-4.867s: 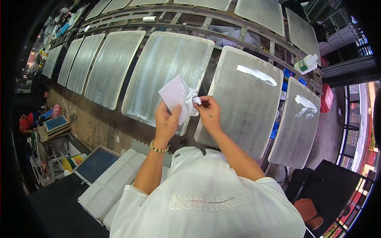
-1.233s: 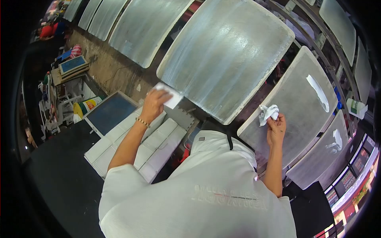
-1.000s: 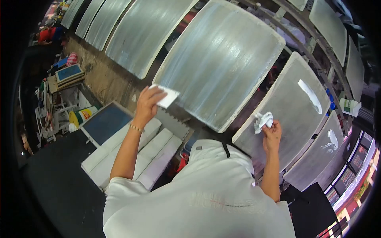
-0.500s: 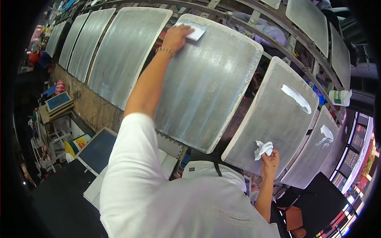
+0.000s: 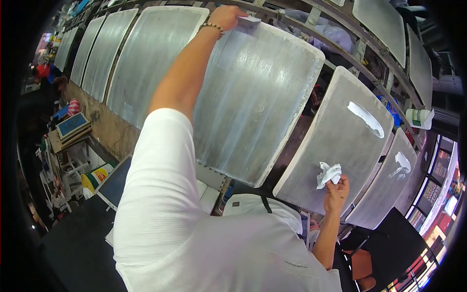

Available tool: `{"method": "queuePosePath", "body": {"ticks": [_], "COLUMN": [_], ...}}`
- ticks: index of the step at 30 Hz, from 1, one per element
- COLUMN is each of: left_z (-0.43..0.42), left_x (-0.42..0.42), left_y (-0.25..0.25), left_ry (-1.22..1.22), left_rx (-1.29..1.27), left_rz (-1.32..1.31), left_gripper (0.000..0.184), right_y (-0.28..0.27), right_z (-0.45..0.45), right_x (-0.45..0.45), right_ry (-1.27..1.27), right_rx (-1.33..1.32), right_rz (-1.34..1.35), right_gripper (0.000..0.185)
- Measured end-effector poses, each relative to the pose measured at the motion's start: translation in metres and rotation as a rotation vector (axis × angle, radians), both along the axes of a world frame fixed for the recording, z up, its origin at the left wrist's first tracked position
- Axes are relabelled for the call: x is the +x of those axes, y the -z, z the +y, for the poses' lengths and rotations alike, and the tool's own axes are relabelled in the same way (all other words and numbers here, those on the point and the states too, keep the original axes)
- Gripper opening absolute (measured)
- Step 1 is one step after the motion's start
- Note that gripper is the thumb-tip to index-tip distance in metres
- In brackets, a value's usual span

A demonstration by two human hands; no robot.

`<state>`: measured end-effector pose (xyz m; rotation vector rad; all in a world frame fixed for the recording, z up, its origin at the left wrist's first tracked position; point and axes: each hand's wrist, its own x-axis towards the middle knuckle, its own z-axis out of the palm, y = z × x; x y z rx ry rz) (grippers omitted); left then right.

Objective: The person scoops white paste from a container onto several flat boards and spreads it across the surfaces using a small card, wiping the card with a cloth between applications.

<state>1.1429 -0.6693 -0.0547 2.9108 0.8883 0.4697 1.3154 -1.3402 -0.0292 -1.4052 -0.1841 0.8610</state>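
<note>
My left hand [image 5: 227, 18], with a beaded bracelet at the wrist, grips a flat white card [image 5: 249, 19] at the far edge of a large grey board [image 5: 253, 102]. Pale bluish streaks run down that board. A crumpled white cloth [image 5: 329, 174] is pinched in my right hand [image 5: 336, 192], over the near part of the neighbouring grey board [image 5: 335, 131]. A thick white smear [image 5: 366, 119] lies on this second board. Further right, a narrower-looking board [image 5: 384, 187] bears another white smear [image 5: 401, 164].
More grey boards [image 5: 155, 58] line up to the left on metal rails. A white tub [image 5: 419, 118] stands at the right. Framed screens [image 5: 72, 125] and a yellow-green bucket [image 5: 96, 177] are at the lower left. A person in red and blue [image 5: 46, 73] is far left.
My left hand, earlier near the board's near left corner, has moved with the card to its far edge. Before that, both hands were together at the card and cloth. The right hand still holds the cloth.
</note>
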Motion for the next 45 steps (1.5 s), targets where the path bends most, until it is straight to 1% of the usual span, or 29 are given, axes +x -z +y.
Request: {"method": "queuePosePath", "body": {"ticks": [2, 3, 4, 6, 7, 12, 14, 15, 16, 18, 22, 24, 25, 26, 27, 28, 30, 32, 33, 34, 35, 36, 37, 38, 39, 40, 42, 43, 45], "left_z": [-0.006, -0.006, -0.01, -0.032, -0.045, -0.129, -0.172, -0.197, -0.22, -0.274, -0.389, -0.427, -0.447, -0.462, -0.452, -0.43, -0.386, -0.314, -0.27, -0.229, -0.183, -0.138, -0.106, -0.085, -0.059, -0.043, -0.051, -0.056, -0.063], "left_x": [0.0, -0.006, -0.013, -0.044, -0.059, -0.144, -0.19, -0.212, -0.232, -0.267, -0.327, -0.363, -0.371, -0.376, -0.37, -0.349, -0.304, -0.242, -0.21, -0.168, -0.132, -0.095, -0.06, -0.03, -0.008, 0.007, 0.016, 0.006, -0.026], "left_y": [-0.001, 0.008, 0.007, 0.004, 0.0, -0.015, -0.014, -0.015, -0.019, -0.03, -0.037, -0.035, -0.043, -0.05, -0.049, -0.055, -0.068, -0.061, -0.047, -0.046, -0.029, -0.02, -0.018, -0.018, -0.007, 0.003, 0.01, 0.023, 0.038], "left_ry": [0.023, 0.004, 0.004, 0.096, 0.103, 0.06, 0.034, 0.028, 0.026, -0.036, -0.156, -0.226, -0.224, -0.258, -0.273, -0.245, -0.265, -0.153, -0.095, -0.025, 0.03, 0.076, 0.03, 0.003, -0.044, -0.062, -0.044, -0.043, 0.184], "left_rx": [-0.04, -0.06, -0.057, -0.129, -0.155, -0.227, -0.254, -0.246, -0.23, -0.266, -0.206, -0.407, -0.398, -0.461, -0.514, -0.505, -0.321, -0.219, -0.205, -0.141, -0.027, -0.024, -0.02, -0.006, -0.024, -0.043, -0.136, -0.149, -0.003], "left_rz": [0.089, 0.106, 0.106, 0.057, 0.052, 0.07, 0.077, 0.074, 0.068, 0.112, 0.093, 0.284, 0.278, 0.248, 0.213, 0.2, -0.002, -0.041, -0.093, -0.161, -0.126, -0.162, -0.071, -0.065, -0.037, 0.054, 0.038, 0.055, 0.034], "left_gripper": [0.044, 0.044, 0.044, 0.048, 0.048, 0.048, 0.046, 0.046, 0.046, 0.045, 0.045, 0.049, 0.049, 0.051, 0.052, 0.052, 0.051, 0.048, 0.044, 0.039, 0.036, 0.036, 0.038, 0.045, 0.047, 0.048, 0.033, 0.033, 0.032], "right_y": [-0.003, -0.004, -0.004, 0.005, 0.007, 0.001, 0.007, 0.01, 0.011, 0.013, 0.011, 0.012, 0.012, 0.01, 0.008, 0.007, 0.006, 0.004, 0.004, 0.002, -0.001, -0.005, -0.009, -0.015, -0.017, -0.015, -0.007, -0.004, 0.002], "right_z": [-0.003, -0.005, -0.003, -0.005, -0.001, 0.028, 0.034, 0.038, 0.041, 0.048, 0.054, 0.051, 0.049, 0.046, 0.044, 0.041, 0.032, 0.028, 0.024, 0.018, 0.013, 0.009, 0.006, 0.002, -0.002, -0.009, -0.021, -0.027, -0.033], "right_x": [0.0, -0.001, -0.001, -0.003, -0.006, -0.011, -0.009, -0.007, -0.006, -0.005, -0.003, -0.001, 0.001, 0.0, -0.003, -0.004, -0.005, -0.009, -0.009, -0.009, -0.01, -0.011, -0.012, -0.013, -0.015, -0.014, -0.012, -0.012, -0.011], "right_ry": [0.011, 0.007, 0.003, -0.009, -0.012, -0.131, -0.138, -0.181, -0.203, -0.252, -0.321, -0.338, -0.351, -0.34, -0.323, -0.31, -0.297, -0.274, -0.272, -0.254, -0.244, -0.233, -0.213, -0.194, -0.178, -0.169, -0.132, -0.13, -0.092], "right_rx": [-0.013, -0.012, -0.002, -0.01, -0.014, -0.039, -0.043, 0.013, 0.01, 0.041, 0.024, 0.023, 0.016, 0.026, 0.045, 0.054, 0.051, 0.038, 0.038, 0.036, 0.031, 0.025, 0.016, 0.012, 0.007, -0.01, -0.004, -0.017, -0.056], "right_rz": [-0.01, -0.004, -0.001, 0.023, 0.042, 0.057, 0.061, 0.088, 0.101, 0.091, 0.082, 0.085, 0.088, 0.08, 0.093, 0.105, 0.085, 0.084, 0.09, 0.084, 0.077, 0.071, 0.067, 0.058, 0.052, 0.058, 0.004, 0.022, 0.064], "right_gripper": [0.038, 0.038, 0.039, 0.038, 0.038, 0.038, 0.042, 0.041, 0.041, 0.041, 0.042, 0.042, 0.042, 0.042, 0.042, 0.042, 0.042, 0.043, 0.042, 0.042, 0.042, 0.042, 0.042, 0.043, 0.044, 0.044, 0.044, 0.044, 0.043]}}
